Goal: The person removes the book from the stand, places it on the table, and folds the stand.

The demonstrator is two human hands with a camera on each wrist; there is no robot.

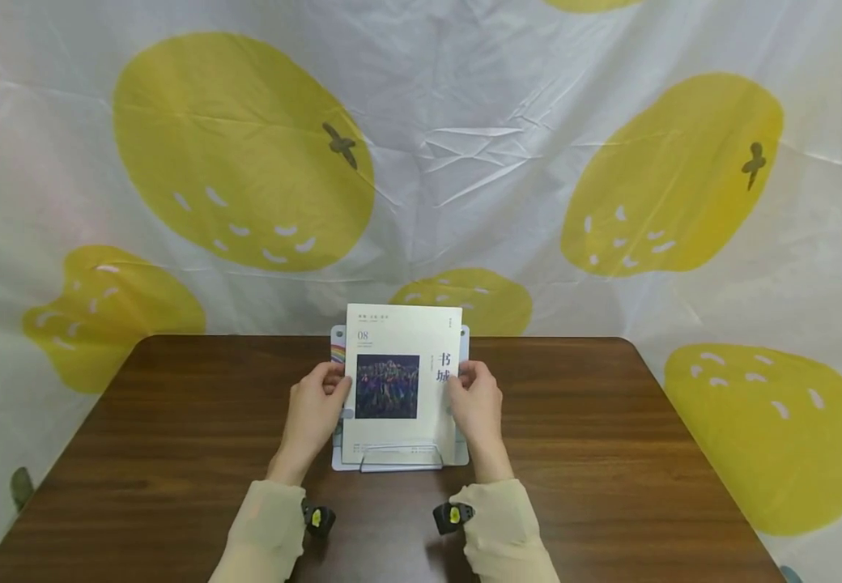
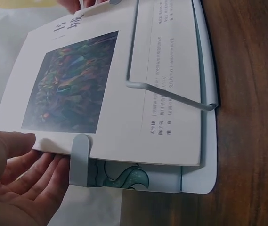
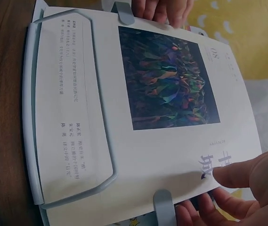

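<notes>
A thin white paper book with a dark square picture (image 1: 388, 386) on its cover (image 1: 427, 405) sits on a pale blue flat book stand (image 2: 204, 179), in the middle of a shiny brown wooden table (image 1: 574, 421). A bent grey-blue wire bar (image 2: 143, 85) runs across the front of the book, near its bottom. A small round-ended grey-blue clip (image 2: 80, 162) laps over the book's left edge, and a matching grey-blue clip (image 3: 164, 207) laps over the right edge. The left hand (image 1: 315, 405) pinches the book's left side, thumb in front and fingers behind. The right hand (image 1: 479, 405) pinches the other side; its thumb lies on the cover by the big printed letters, and its fingers go behind too. I cannot tell if the fingers behind touch the stand. Both arms have loose cream sleeves (image 1: 264, 518), with a little black box (image 1: 319, 518) at each wrist. Behind the table hangs a creased white cloth (image 1: 465, 194) with big yellow fruit shapes (image 1: 246, 154).
</notes>
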